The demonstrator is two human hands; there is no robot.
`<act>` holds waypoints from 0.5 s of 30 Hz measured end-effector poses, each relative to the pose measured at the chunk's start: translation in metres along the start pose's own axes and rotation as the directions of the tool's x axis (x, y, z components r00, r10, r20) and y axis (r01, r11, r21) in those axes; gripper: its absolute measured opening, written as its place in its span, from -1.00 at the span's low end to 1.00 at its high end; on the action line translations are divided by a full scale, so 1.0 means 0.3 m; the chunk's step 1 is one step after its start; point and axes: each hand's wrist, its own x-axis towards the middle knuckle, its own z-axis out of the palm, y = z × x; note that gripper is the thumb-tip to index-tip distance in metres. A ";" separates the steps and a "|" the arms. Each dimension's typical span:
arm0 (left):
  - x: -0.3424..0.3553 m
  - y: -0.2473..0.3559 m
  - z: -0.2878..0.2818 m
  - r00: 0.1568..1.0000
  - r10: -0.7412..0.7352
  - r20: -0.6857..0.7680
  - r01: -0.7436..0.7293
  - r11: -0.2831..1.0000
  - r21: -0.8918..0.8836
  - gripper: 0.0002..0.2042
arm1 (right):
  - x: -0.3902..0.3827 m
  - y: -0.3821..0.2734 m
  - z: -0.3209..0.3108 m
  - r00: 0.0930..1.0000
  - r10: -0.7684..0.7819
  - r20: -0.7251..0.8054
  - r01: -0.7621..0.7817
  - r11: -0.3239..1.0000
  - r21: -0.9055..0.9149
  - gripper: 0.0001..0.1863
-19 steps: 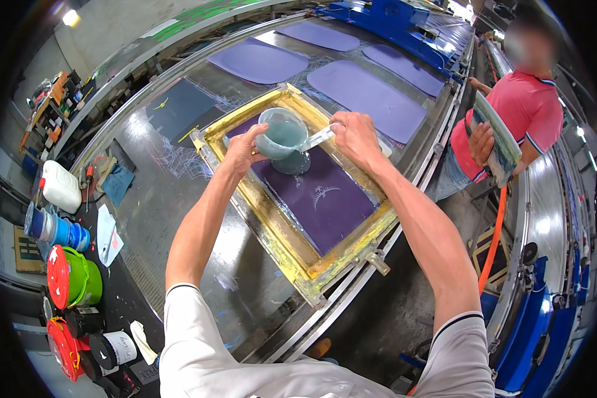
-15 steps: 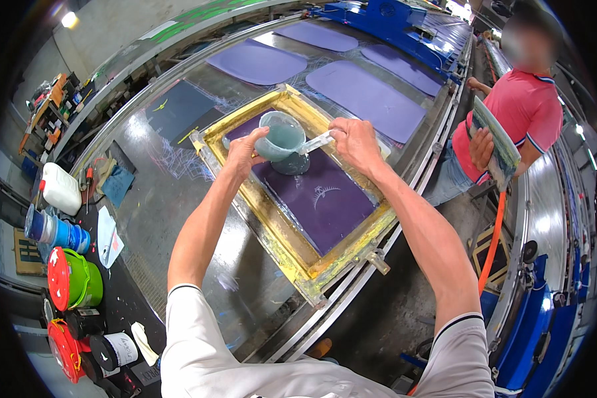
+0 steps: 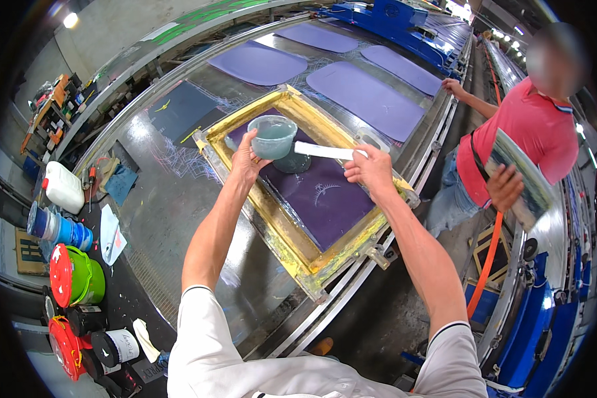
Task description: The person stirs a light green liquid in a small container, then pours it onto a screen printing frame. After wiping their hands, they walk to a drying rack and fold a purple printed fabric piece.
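My left hand [image 3: 247,160] grips a translucent plastic tub [image 3: 272,138] with grey-green ink inside, above a yellow-edged screen printing frame [image 3: 272,225]. Below and just right of the tub, a dark grey-green puddle of ink [image 3: 294,163] lies on the frame's purple-looking mesh [image 3: 331,215]. A pale, leaf-like curved motif shows on that mesh. In my right hand [image 3: 371,171], fingers closed round its end, is a flat white spatula [image 3: 326,151]. Its free tip points left, close to the tub but apart from it.
Purple sheets [image 3: 365,96] lie on the long table beyond the frame. At right a person in a red shirt [image 3: 527,126] holds a flat panel [image 3: 521,176]. Left are a white jug [image 3: 63,187], a green bucket with red lid [image 3: 86,275], black tubs and tape rolls [image 3: 60,227].
My right hand has drawn the spatula away from the tub, rightward and down. The tub now sits more upright and slightly left. The person at right has moved, with the panel lowered.
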 end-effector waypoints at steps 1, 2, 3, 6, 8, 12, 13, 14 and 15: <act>-0.017 0.003 0.001 1.000 0.022 0.004 -0.022 0.999 -0.026 -0.22 | -0.001 0.026 -0.018 0.994 0.107 -0.027 -0.103 0.989 0.105 -0.74; -0.020 -0.002 -0.011 1.000 0.017 0.003 -0.017 0.998 -0.068 -0.21 | -0.005 0.053 -0.030 0.976 0.214 -0.041 -0.201 0.957 0.210 -0.72; -0.017 -0.007 -0.033 1.000 0.015 0.002 -0.015 0.994 -0.109 -0.20 | -0.016 0.078 -0.033 0.961 0.273 -0.044 -0.249 0.924 0.290 -0.72; -0.026 -0.030 -0.045 0.999 -0.051 0.018 0.054 0.964 -0.259 -0.17 | -0.049 0.145 -0.054 0.905 0.423 -0.031 -0.362 0.809 0.463 -0.77; -0.052 -0.036 -0.049 0.995 -0.087 0.043 0.097 0.932 -0.350 -0.14 | -0.069 0.165 -0.063 0.909 0.413 -0.049 -0.336 0.799 0.499 -0.75; -0.106 -0.040 -0.048 0.991 -0.084 0.101 0.116 0.917 -0.381 -0.15 | -0.133 0.100 -0.083 0.965 0.261 -0.024 -0.213 0.836 0.505 -0.71; -0.120 -0.036 -0.050 0.990 -0.075 0.121 0.116 0.919 -0.376 -0.15 | -0.151 0.065 -0.086 0.975 0.219 -0.022 -0.182 0.858 0.481 -0.70; -0.133 -0.032 -0.051 0.988 -0.066 0.142 0.115 0.922 -0.371 -0.16 | -0.168 0.022 -0.089 0.984 0.177 -0.020 -0.149 0.878 0.456 -0.69; -0.160 -0.024 -0.036 0.989 -0.047 0.142 0.094 0.935 -0.342 -0.17 | -0.192 -0.014 -0.099 0.990 0.138 -0.022 -0.115 0.896 0.430 -0.68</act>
